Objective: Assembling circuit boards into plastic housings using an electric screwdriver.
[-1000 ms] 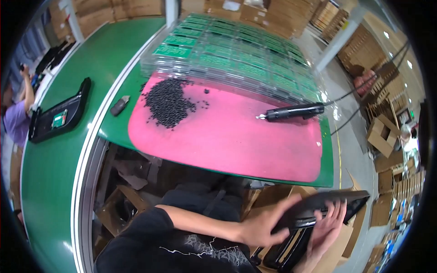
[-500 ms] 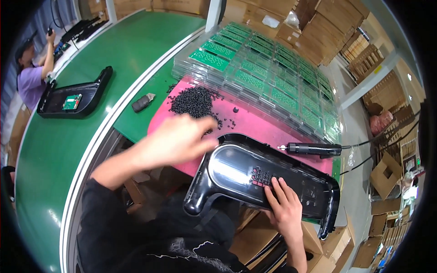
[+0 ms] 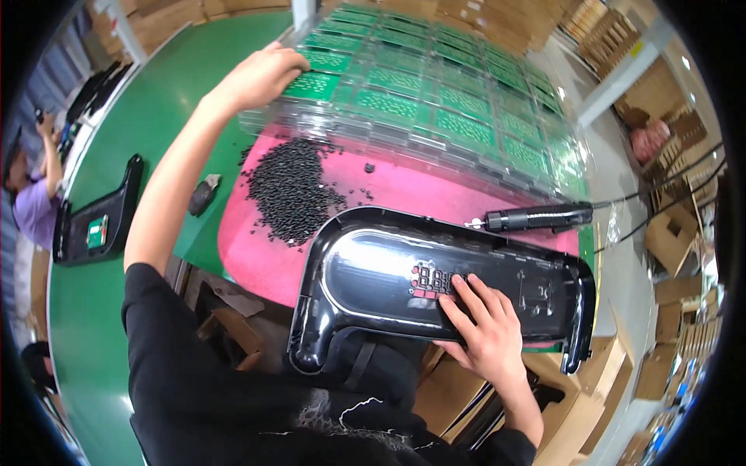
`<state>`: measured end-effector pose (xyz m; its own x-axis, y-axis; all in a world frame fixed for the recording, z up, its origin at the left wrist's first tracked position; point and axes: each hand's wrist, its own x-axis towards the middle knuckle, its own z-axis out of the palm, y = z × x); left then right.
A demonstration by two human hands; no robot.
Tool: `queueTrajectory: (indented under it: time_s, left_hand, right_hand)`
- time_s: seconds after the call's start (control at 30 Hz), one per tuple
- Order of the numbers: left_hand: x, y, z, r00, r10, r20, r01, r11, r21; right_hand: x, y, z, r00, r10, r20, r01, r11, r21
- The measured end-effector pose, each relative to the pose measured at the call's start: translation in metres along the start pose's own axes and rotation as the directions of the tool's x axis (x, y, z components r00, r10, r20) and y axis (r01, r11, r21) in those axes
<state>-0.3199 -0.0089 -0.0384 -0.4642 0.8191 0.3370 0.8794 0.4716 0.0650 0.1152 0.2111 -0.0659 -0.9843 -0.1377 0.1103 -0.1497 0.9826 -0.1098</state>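
Note:
My left hand (image 3: 266, 78) reaches to the far left corner of the clear plastic trays, its fingers curled at the edge of a green circuit board (image 3: 313, 85). The fingertips are partly hidden. My right hand (image 3: 488, 330) grips the near edge of a black plastic housing (image 3: 373, 272), thumb under the rim and fingers lying across its inner face, beside the digit-shaped cutouts (image 3: 427, 281). The housing lies with its hollow side up, over the near part of a pink mat (image 3: 249, 268). A heap of small black screws (image 3: 287, 186) spreads on the mat beyond it.
A black electric screwdriver (image 3: 538, 217) lies right of the mat's middle, its cable running right. A dark lump (image 3: 203, 196) sits on the green table edge. Farther left, another black housing (image 3: 116, 225) holding a board (image 3: 97, 231) rests on the green belt; a person (image 3: 37, 194) works beyond.
My left hand has moved from above the screws, far and left to the stacked trays. My right hand stays on the housing. The whole view has shifted, baring the screw heap.

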Motion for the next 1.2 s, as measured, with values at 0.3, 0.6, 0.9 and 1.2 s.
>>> queueTrajectory:
  time_s: [0.3, 0.6, 0.9, 1.2]
  left_hand:
    - [0.002, 0.051, -0.051, 0.867, 0.238, -0.437, -0.212, 0.971, 0.109]
    - [-0.046, 0.219, -0.023, 0.330, 0.762, -0.557, -0.738, 0.576, 0.351]
    - [-0.041, 0.210, 0.003, 0.570, 0.589, -0.573, -0.777, 0.612, -0.144]
    - [-0.069, 0.202, 0.000, 0.846, 0.533, 0.032, -0.347, 0.595, -0.725]
  right_hand:
    - [0.006, 0.004, -0.009, 0.996, -0.032, 0.079, 0.027, 0.997, 0.068]
    - [0.049, 0.026, -0.054, 0.867, 0.475, 0.151, -0.295, 0.243, 0.924]
    - [0.036, 0.020, -0.046, 0.775, 0.629, -0.065, -0.304, 0.460, 0.834]
    - [0.006, 0.020, -0.047, 0.896, 0.416, 0.155, -0.365, 0.489, 0.792]
